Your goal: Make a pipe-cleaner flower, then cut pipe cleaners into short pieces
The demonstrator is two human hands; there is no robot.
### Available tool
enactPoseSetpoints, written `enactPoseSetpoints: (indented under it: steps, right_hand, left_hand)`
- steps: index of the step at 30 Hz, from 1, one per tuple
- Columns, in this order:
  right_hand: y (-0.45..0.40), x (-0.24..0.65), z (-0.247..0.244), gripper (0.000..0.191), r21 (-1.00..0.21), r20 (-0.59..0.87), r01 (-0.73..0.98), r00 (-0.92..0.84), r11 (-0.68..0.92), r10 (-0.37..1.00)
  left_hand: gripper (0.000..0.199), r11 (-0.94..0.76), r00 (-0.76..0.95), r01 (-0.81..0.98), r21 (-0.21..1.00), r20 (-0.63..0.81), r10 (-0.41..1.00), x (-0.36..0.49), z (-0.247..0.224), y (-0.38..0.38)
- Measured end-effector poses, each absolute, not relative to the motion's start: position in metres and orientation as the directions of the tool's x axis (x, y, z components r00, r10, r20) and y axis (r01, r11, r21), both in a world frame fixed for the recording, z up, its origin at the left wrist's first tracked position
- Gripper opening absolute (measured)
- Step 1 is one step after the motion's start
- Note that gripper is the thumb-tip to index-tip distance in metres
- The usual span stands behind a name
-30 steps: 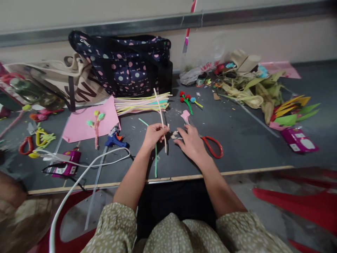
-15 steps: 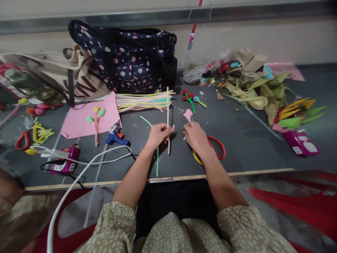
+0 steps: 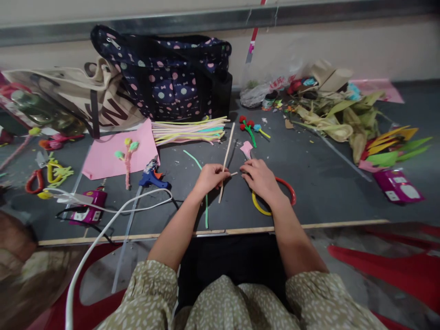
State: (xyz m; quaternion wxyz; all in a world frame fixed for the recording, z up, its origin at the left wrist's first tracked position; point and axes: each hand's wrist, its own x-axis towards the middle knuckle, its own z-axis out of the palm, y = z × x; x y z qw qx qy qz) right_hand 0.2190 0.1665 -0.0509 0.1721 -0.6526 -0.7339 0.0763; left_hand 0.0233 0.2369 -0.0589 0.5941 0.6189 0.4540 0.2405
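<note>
Head view: the left hand pinches a long, thin, cream stem between closed fingers, its tip toward one o'clock. The right hand partly covers scissors with red and yellow loop handles toward four and six o'clock; I cannot tell its grip.

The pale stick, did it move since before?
Yes. The pale stick in the left hand has tipped right: its top crossed the bundle of stems before, and now it's just past the bundle's right end.
</note>
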Motion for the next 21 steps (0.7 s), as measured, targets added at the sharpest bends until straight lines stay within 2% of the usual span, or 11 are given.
enactPoseSetpoints:
  steps: [6, 9, 13, 16, 19, 21]
  right_hand:
    - [0.167, 0.219, -0.044, 0.027, -0.403, 0.249, 0.907, -0.024, 0.126, 0.968]
    - [0.170, 0.209, -0.040, 0.023, -0.372, 0.243, 0.908, -0.104, 0.191, 0.965]
    - [0.177, 0.195, -0.043, 0.024, -0.329, 0.142, 0.914, -0.200, 0.236, 0.970]
    - [0.177, 0.197, -0.045, 0.023, -0.390, 0.169, 0.873, -0.244, 0.292, 0.955]
    - [0.165, 0.210, -0.039, 0.022, -0.485, 0.290, 0.845, -0.089, 0.226, 0.953]
    - [0.151, 0.221, -0.035, 0.024, -0.518, 0.315, 0.853, 0.129, 0.056, 0.940]
  left_hand:
    - [0.028, 0.186, 0.380, -0.023, 0.982, -0.163, 0.910, 0.017, -0.046, 0.241]
    - [0.035, 0.195, 0.331, -0.162, 0.967, -0.133, 0.934, 0.014, -0.042, 0.244]
    - [0.037, 0.223, 0.268, -0.279, 0.934, -0.147, 0.952, 0.011, -0.038, 0.246]
    - [0.036, 0.237, 0.233, -0.332, 0.913, -0.164, 0.959, 0.009, -0.037, 0.248]
    - [0.034, 0.245, 0.216, -0.391, 0.887, -0.170, 0.961, 0.008, -0.038, 0.251]
    - [0.032, 0.258, 0.203, -0.420, 0.870, -0.187, 0.961, 0.007, -0.038, 0.252]
